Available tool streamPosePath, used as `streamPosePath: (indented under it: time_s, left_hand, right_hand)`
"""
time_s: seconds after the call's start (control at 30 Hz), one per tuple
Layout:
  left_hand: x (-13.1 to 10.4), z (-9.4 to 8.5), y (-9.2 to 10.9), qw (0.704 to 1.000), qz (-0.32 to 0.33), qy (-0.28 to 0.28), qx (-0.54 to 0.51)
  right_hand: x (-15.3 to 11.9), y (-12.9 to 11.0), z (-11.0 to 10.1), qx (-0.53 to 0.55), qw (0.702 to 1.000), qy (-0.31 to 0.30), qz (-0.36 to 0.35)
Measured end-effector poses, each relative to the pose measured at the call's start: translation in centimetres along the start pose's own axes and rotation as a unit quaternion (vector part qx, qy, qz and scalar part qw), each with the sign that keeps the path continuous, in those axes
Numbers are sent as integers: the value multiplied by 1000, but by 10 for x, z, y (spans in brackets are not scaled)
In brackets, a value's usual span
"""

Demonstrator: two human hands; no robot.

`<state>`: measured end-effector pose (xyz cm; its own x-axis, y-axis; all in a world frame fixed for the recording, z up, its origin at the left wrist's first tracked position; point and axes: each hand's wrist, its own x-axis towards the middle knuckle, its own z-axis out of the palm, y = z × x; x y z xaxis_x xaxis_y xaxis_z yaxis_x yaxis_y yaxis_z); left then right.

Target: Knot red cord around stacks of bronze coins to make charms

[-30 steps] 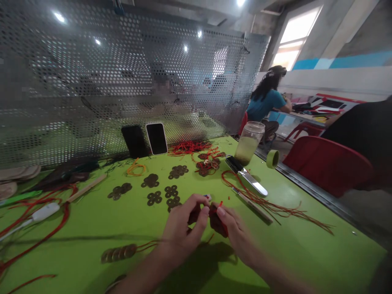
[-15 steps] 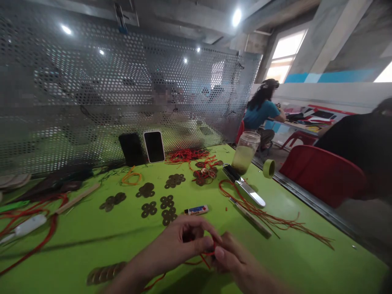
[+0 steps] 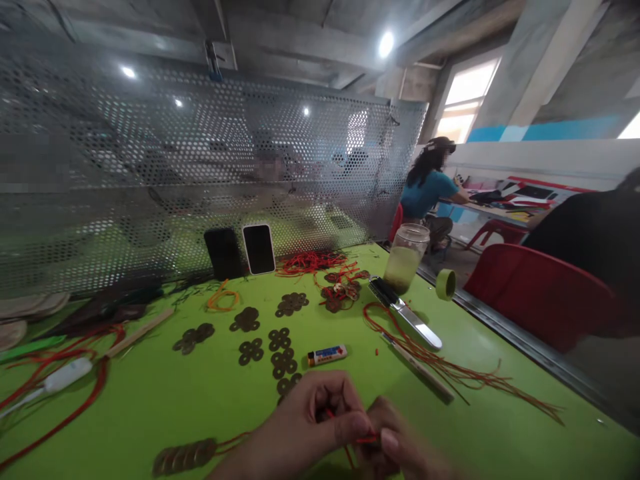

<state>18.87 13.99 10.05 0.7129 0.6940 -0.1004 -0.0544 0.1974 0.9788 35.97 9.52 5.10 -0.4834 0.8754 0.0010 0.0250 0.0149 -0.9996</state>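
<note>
My left hand (image 3: 320, 423) and my right hand (image 3: 395, 443) meet at the bottom centre, fingertips pinched close together on a thin red cord (image 3: 367, 439). A loose end of the cord hangs below my fingers. At the lower left, a row of overlapping coins (image 3: 185, 457) lies on the green table (image 3: 135, 400), a red cord running from it toward my left wrist. Just beyond my hands is a small glue tube (image 3: 327, 355). Several coin clusters, one of them a flower-like group (image 3: 251, 351), lie to its left; the nearest is partly hidden by my left hand.
A brush (image 3: 405, 312), a pen-like tool (image 3: 420, 370) and red cords (image 3: 485, 377) lie on the right, near a jar (image 3: 406, 259). Two phones, one white-framed (image 3: 259, 249), lean against a perforated screen (image 3: 200, 167). A person (image 3: 430, 187) sits beyond.
The view has tilted up slightly, so the table items appear lower and further right. My hands stay together on the red cord, with slightly shifted fingers.
</note>
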Motion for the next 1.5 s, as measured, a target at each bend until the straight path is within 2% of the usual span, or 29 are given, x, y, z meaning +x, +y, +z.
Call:
streamPosePath:
  time_s: [0.07, 0.2, 0.4, 0.6, 0.83, 1.0, 1.07, 1.1, 1.2, 1.27, 1.37, 1.43, 1.5]
  left_hand:
    - [1, 4, -1, 1000, 6, 7, -17]
    - [3, 10, -2, 998, 31, 11, -53]
    - [1, 14, -6, 996, 35, 36, -72]
    - [-9, 15, -13, 987, 59, 63, -138]
    - [-34, 0, -26, 995, 32, 48, -79]
    - [-48, -11, -32, 996, 13, 31, -88]
    - [-55, -18, -31, 995, -3, 39, -88]
    - [-59, -23, -29, 994, -8, 69, -89]
    - [-72, -42, -22, 970, 14, 216, -115]
    - [-79, -51, -16, 956, 39, 269, -115]
    - [-83, -48, -6, 968, 55, 243, -34]
    - [-81, -36, -1, 973, 68, 220, 27]
    - [-77, -21, 3, 973, 75, 212, 61]
  right_hand:
    - [0, 7, 0, 26, 999, -19, -5]
    - [3, 13, 0, 44, 999, -7, 7]
    - [6, -11, 1, 25, 997, -71, 10]
    - [8, -14, 11, 70, 995, -63, 28]
    - [5, -45, 21, 35, 987, -96, 125]
    - [11, -52, 45, 100, 981, -122, 117]
    - [12, -48, 48, 111, 980, -100, 127]
    - [11, -45, 45, 121, 980, -75, 136]
    - [3, -36, 27, 136, 983, 54, 116]
    - [-3, -31, 14, 118, 985, 90, 87]
    - [-9, -32, 10, 48, 989, 127, 57]
    - [-8, -40, 19, -52, 985, 162, 23]
    - [-4, -51, 32, -145, 974, 172, 7]
